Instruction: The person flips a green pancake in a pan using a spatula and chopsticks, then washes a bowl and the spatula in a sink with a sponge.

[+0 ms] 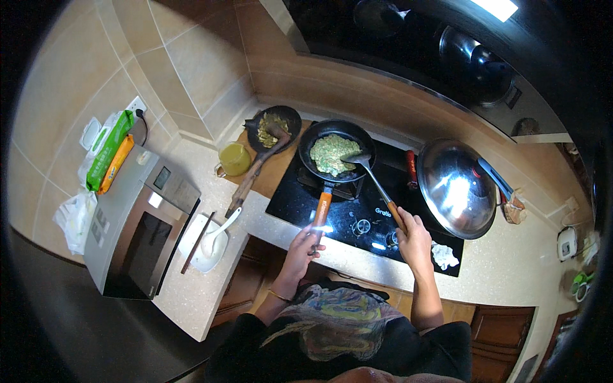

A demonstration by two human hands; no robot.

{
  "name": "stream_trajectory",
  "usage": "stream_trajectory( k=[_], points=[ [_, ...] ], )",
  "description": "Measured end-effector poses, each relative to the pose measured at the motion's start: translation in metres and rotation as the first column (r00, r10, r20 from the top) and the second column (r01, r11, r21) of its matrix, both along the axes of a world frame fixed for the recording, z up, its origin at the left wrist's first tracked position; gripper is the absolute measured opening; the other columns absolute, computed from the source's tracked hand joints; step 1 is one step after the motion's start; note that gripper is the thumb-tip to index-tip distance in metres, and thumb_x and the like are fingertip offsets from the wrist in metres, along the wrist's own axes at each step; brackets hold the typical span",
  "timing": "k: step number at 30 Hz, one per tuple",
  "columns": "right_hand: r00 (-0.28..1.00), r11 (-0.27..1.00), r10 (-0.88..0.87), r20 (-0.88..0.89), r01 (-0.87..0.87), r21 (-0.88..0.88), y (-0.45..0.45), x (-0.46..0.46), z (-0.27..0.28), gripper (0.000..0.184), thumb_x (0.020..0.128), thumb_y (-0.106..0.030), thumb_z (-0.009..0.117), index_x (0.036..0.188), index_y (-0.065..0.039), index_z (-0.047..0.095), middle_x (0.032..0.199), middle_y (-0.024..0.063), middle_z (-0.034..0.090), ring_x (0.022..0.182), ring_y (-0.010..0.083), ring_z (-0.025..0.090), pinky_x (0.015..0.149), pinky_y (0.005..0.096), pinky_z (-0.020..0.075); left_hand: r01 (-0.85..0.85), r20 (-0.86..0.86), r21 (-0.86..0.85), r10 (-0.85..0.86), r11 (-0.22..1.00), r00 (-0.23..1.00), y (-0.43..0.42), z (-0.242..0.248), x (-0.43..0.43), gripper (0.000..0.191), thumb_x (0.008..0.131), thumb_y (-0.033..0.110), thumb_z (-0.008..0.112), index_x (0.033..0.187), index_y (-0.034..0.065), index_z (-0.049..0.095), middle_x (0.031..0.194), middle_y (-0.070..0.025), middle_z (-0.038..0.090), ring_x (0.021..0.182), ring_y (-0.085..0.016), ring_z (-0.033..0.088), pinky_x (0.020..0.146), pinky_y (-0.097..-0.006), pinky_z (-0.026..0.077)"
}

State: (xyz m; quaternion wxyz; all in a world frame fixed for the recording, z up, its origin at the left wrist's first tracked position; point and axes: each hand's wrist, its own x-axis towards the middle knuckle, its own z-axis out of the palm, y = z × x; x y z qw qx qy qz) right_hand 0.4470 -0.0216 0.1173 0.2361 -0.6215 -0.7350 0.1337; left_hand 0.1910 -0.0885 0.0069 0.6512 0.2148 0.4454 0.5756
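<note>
A black frying pan (306, 160) sits over the left burner of a black gas hob (292, 201). Inside it lies a green-flecked, pale pancake-like food (330, 151). My left hand (302, 253) grips the end of the pan's orange-brown handle (323, 210). In my right hand (413, 238) is the wooden grip of a metal spatula (378, 184). The spatula's blade touches the right part of the food; whether it reaches underneath, I cannot tell.
A large domed-lid wok (450, 191) covers the hob's right side. Left of the hob are a dark bowl-shaped pan (289, 115) with food, a glass cup of green liquid (234, 159), a white dish (206, 258) with spoon and chopsticks, and a microwave (129, 230). A range hood (407, 67) overhangs behind.
</note>
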Motion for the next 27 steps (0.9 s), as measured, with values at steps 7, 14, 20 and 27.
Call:
stream_trajectory(
  k=[7, 14, 20, 27],
  points=[
    [0.995, 0.998, 0.025, -0.095, -0.020, 0.061, -0.005, 0.009, 0.008, 0.047, 0.076, -0.004, 0.065, 0.121, -0.012, 0.056, 0.090, 0.0140, 0.057, 0.081, 0.0346, 0.061, 0.070, 0.0415, 0.0491, 0.010, -0.053, 0.010, -0.009, 1.000, 0.999, 0.003, -0.003, 0.012, 0.039, 0.095, 0.018, 0.051, 0.131, 0.0062, 0.046, 0.104, -0.0029, 0.059, 0.078, -0.009, 0.058, 0.061, -0.0195, 0.042],
    [0.986, 0.991, 0.020, -0.164, 0.002, 0.131, 0.009, -0.009, -0.003, 0.048, 0.079, -0.008, 0.065, 0.125, -0.014, 0.052, 0.098, 0.0135, 0.058, 0.087, 0.0332, 0.060, 0.074, 0.0407, 0.0493, -0.064, -0.095, 0.010, 0.065, 0.998, 0.993, 0.014, -0.002, -0.012, 0.038, 0.097, 0.019, 0.045, 0.133, 0.0086, 0.047, 0.105, -0.0018, 0.060, 0.073, -0.007, 0.051, 0.059, -0.0195, 0.040],
    [0.979, 0.993, 0.076, -0.191, -0.058, 0.099, 0.042, -0.038, -0.037, 0.047, 0.080, -0.009, 0.064, 0.125, -0.014, 0.051, 0.101, 0.0134, 0.057, 0.090, 0.0349, 0.060, 0.076, 0.0416, 0.0494, -0.083, -0.008, -0.034, 0.082, 0.996, 0.997, 0.005, -0.009, -0.006, 0.050, 0.095, 0.024, 0.051, 0.141, 0.0128, 0.035, 0.110, -0.0055, 0.058, 0.087, -0.014, 0.061, 0.060, -0.0220, 0.046],
    [0.981, 0.993, 0.103, -0.167, -0.091, 0.080, 0.057, -0.046, -0.066, 0.048, 0.080, -0.009, 0.066, 0.126, -0.011, 0.052, 0.116, 0.0145, 0.058, 0.102, 0.0308, 0.060, 0.089, 0.0388, 0.0475, -0.020, 0.108, -0.054, 0.025, 0.998, 0.994, -0.011, -0.034, -0.006, 0.059, 0.095, 0.040, 0.051, 0.143, 0.0139, 0.029, 0.119, -0.0068, 0.053, 0.091, -0.016, 0.062, 0.069, -0.0289, 0.052]
  ],
)
